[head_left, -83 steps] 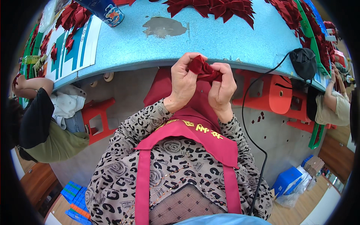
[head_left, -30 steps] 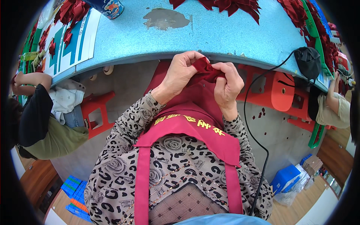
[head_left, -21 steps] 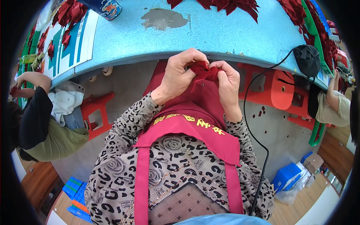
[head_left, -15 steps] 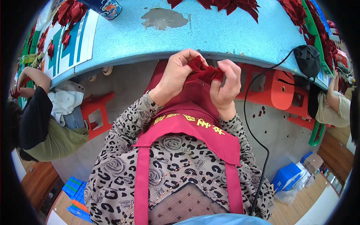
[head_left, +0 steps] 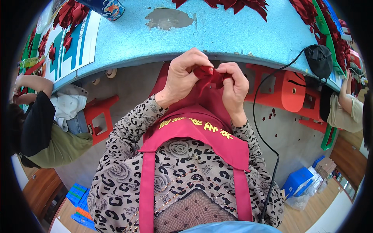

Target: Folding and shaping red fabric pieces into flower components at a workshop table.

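Just off the near edge of the blue table (head_left: 217, 37), both my hands hold one piece of dark red cloth (head_left: 208, 80). My left hand (head_left: 182, 73) pinches its left side between thumb and curled fingers. At its right end my right hand (head_left: 235, 83) is closed on it the same way. The cloth is gathered and folded between the fingertips, with one flap hanging down in the middle. Some of its folds are hidden behind my fingers. Below it spreads my dark red apron (head_left: 194, 143).
Piles of red cloth pieces (head_left: 229, 6) lie on the table. A cup with a fish pattern (head_left: 110, 7) stands far left. A black pouch (head_left: 318, 62) with a dark cable (head_left: 254, 105) is at right. Red stools (head_left: 289, 91) stand below; people sit on both sides.
The cloth has been turned and refolded, and a flap now hangs between my hands. My fingertips have come closer together, the right hand moving slightly left.
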Tool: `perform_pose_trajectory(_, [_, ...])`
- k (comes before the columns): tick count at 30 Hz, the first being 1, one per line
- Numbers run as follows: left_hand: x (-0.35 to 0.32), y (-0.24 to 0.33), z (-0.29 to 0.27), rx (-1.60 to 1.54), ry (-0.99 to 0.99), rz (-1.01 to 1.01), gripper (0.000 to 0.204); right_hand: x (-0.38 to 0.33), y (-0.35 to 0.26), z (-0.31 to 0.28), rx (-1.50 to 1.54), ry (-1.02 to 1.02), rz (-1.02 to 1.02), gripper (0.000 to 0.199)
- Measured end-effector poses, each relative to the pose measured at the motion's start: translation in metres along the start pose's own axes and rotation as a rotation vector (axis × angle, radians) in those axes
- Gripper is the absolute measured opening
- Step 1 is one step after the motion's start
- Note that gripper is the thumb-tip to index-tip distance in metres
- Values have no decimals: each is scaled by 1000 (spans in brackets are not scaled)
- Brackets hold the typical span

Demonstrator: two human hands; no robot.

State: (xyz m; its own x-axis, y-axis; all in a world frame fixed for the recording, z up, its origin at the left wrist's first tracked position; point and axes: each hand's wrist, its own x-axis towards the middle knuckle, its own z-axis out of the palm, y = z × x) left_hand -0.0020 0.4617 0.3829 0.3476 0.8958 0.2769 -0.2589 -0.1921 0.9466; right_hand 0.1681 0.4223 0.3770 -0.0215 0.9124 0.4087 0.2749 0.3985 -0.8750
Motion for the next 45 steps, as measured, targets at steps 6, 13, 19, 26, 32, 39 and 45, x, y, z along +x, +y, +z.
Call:
perform_pose_trajectory(6, [9,-3,11,-160,13,-54,10,6,-12,6,396,202,202,21])
perform_pose_trajectory(13, [8,-5,-12,55,-106,-472,10,-1,10,5,9,-1,-33,24])
perform_pose_trajectory(19, [8,-9,-20,-12,-118,-604,12,-2,24,14,-322,-105,-474,27])
perform_pose_trajectory(26, [2,-24,12,-126,138,-390,13,-8,29,31,-25,230,-301,21])
perform_pose_trajectory(32, [2,-22,34,-42,336,-157,10,-14,23,17,17,137,43,17])
perform_pose_trajectory(39, [9,-32,32,175,310,208,8,-20,17,15,994,-9,580,20])
perform_pose_trajectory(45, [8,-35,33,-84,259,-263,9,0,23,11,-121,255,-171,25])
